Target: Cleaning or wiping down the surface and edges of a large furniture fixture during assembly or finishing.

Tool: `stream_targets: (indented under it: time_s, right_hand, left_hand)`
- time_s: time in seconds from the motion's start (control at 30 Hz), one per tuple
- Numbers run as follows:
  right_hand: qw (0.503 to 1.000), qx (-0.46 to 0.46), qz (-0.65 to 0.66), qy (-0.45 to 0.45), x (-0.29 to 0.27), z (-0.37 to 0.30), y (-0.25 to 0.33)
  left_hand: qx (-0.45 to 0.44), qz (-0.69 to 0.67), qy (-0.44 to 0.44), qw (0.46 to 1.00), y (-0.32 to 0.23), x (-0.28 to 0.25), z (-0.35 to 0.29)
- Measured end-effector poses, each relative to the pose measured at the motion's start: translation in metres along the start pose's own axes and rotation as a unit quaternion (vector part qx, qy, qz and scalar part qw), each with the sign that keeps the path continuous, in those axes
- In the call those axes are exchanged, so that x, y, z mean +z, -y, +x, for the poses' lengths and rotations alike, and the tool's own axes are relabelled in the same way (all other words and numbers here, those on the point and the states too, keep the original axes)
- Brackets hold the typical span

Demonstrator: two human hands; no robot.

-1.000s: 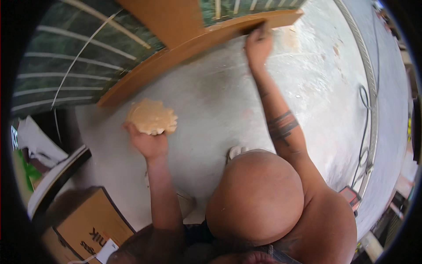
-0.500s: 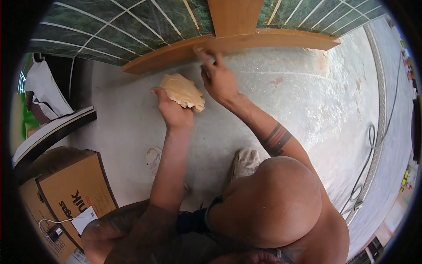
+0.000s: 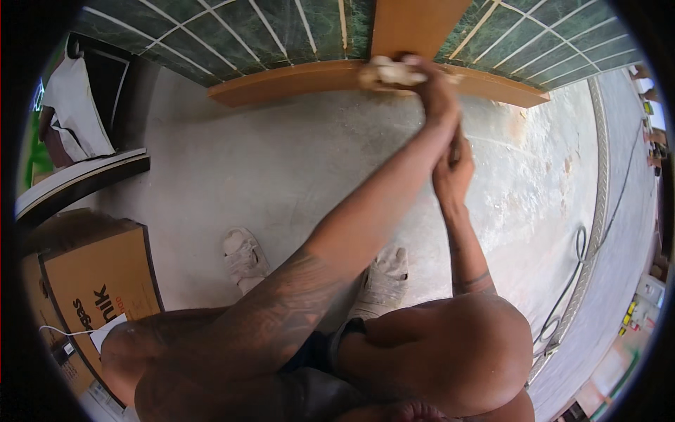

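My left hand (image 3: 434, 88) reaches far across to the right and is closed around a tan, ragged-edged lump (image 3: 394, 74). Motion blurs both the hand and the lump, which is up against the long brown board (image 3: 281, 84), near where the upright brown panel (image 3: 415, 28) meets it. Just below the left wrist is my right hand (image 3: 453, 176), its thumb side showing. The left wrist hides part of its fingers, so whether they grip anything is unclear.
Dark green tiles (image 3: 274, 35) with pale grout lines flank the upright panel. Beneath lies a grey, dusty floor (image 3: 211, 176). On the left are a cardboard box (image 3: 105, 274) and a dark-edged ledge (image 3: 84, 186). A cable (image 3: 580, 243) runs beside a metal strip (image 3: 601, 176) on the right.
My left hand has carried the tan lump up and right to the board. My right hand has drawn away from the board, down and right. The view has shifted slightly.
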State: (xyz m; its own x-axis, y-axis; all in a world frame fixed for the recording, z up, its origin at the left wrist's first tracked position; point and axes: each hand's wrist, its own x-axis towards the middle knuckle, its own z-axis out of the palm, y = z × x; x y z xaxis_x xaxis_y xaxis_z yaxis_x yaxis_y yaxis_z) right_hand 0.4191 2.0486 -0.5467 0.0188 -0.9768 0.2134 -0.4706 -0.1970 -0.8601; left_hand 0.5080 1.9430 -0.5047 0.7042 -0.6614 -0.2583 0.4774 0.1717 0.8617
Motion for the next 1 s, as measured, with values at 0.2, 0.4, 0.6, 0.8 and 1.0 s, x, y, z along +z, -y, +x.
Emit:
stream_targets:
  time_s: [0.2, 0.4, 0.6, 0.8, 1.0]
  right_hand:
    - [0.991, 0.107, 0.011, -0.075, -0.049, 0.003, -0.019]
    - [0.989, 0.108, -0.048, -0.087, -0.056, -0.003, -0.006]
    - [0.982, 0.132, 0.022, -0.130, -0.065, 0.000, -0.005]
    - [0.970, 0.170, 0.022, -0.173, -0.098, 0.001, -0.011]
    - [0.975, 0.159, 0.027, -0.154, -0.091, 0.004, -0.001]
  left_hand:
    - [-0.075, 0.009, 0.016, 0.997, 0.008, -0.029, 0.003]
    - [-0.035, -0.009, -0.026, 0.999, -0.019, -0.074, 0.026]
    - [-0.105, 0.122, 0.055, 0.985, 0.056, 0.033, -0.007]
    - [-0.066, 0.094, -0.043, 0.992, 0.061, -0.072, 0.061]
    - [-0.077, -0.014, 0.043, 0.996, 0.080, -0.068, 0.049]
